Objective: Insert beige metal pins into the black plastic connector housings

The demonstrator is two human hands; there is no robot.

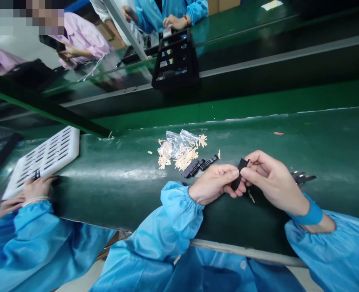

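Two bare hands meet over the dark green bench (319, 138), both in blue sleeves. The left hand (214, 184) and the right hand (273, 182) have their fingertips pressed together on one small black plastic piece (239, 172), each pinching an end of it, so the piece sits just above the bench between them. The work in hand looks like close fingertip handling of this single piece; whether something is being fitted to it or pulled off it cannot be told. Just beyond the left hand lies a short row of similar black plastic strips (199, 165), touching a crumpled clear plastic bag with pale beige slivers (179, 148) spilled around it. Another black part with prongs (302, 177) lies just beside the right wrist, and one pale sliver (251, 196) lies under the right hand. At the far left a co-worker's hand (36, 187) rests on a white slotted tray (45, 156). By my judgement, any further handling of so small a piece calls for a steady, two-sided pinch held close to the bench.
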